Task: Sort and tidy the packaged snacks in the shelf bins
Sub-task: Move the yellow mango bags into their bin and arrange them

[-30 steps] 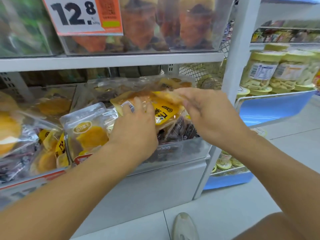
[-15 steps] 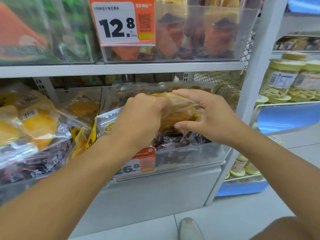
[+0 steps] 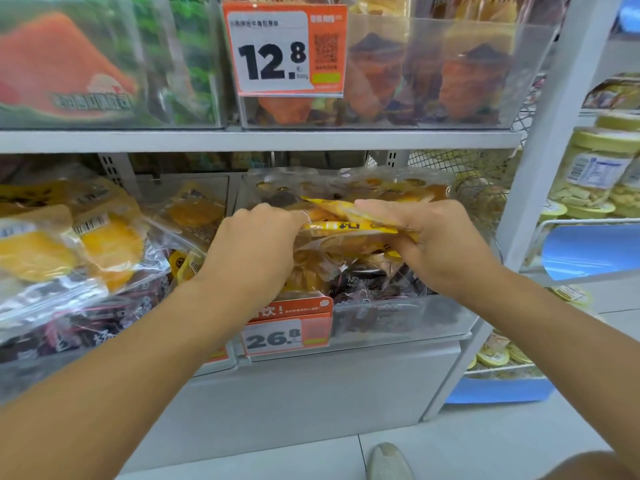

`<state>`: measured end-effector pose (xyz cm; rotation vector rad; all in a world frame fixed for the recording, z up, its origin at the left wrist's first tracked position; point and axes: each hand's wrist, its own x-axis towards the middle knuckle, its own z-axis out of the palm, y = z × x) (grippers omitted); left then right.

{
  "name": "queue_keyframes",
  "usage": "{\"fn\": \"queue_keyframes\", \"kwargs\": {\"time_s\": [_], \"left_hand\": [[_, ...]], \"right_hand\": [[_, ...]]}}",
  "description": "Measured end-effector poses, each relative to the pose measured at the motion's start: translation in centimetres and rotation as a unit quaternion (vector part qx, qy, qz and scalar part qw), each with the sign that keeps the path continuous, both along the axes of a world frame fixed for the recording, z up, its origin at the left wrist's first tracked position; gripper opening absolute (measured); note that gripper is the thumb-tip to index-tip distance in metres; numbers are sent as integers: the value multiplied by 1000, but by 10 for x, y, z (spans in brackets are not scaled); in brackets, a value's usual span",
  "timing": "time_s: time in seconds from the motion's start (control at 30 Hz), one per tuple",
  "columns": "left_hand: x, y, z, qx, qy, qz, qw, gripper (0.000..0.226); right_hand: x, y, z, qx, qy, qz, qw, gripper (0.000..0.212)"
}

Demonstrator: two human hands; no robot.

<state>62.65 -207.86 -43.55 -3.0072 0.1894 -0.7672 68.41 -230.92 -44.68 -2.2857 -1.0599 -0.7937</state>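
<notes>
Green and orange packs (image 3: 65, 64) upper left are blurred; both forearms run off the bottom edge

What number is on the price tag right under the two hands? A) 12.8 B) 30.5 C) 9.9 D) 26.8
D: the orange price tag on the front of the clear bin, just below the left hand and the right hand holding the yellow snack packs, reads 26.8.

Price tags (image 3: 284, 53): "12.8", "26.8"
</notes>
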Motion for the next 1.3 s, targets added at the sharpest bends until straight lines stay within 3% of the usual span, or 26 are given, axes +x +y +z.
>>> {"fn": "queue_keyframes", "kwargs": {"time_s": [0.17, 0.37, 0.43, 0.73, 1.03, 1.1, 1.2, 1.3], "left_hand": [[4, 22, 4, -98, -144, -146, 974, 29], [0, 55, 21, -73, -217, -183, 956, 20], [-5, 70, 25, -61, -232, -187, 953, 29], [-33, 154, 13, -34, -287, -121, 950, 31], [-67, 243, -2, -34, -333, -18, 942, 29], [-77, 254, -3, -29, -300, 53, 952, 27], [-84, 254, 1, -39, -81, 166, 982, 28], [-86, 249, 10, -142, 74, 188, 969, 55]], "right_hand": [[-8, 6, 8, 50, -52, 12, 997, 47], [-16, 33, 12, 113, -80, 54, 989, 37], [-17, 47, 14, 104, -95, 65, 988, 39], [-11, 133, 15, 63, -129, 131, 981, 57], [-4, 251, 15, 11, -44, 198, 979, 55], [-4, 278, 17, -36, 15, 183, 982, 53], [-7, 300, 14, -202, 84, 125, 968, 71], [-14, 295, 16, -279, 106, 132, 945, 81]]}}
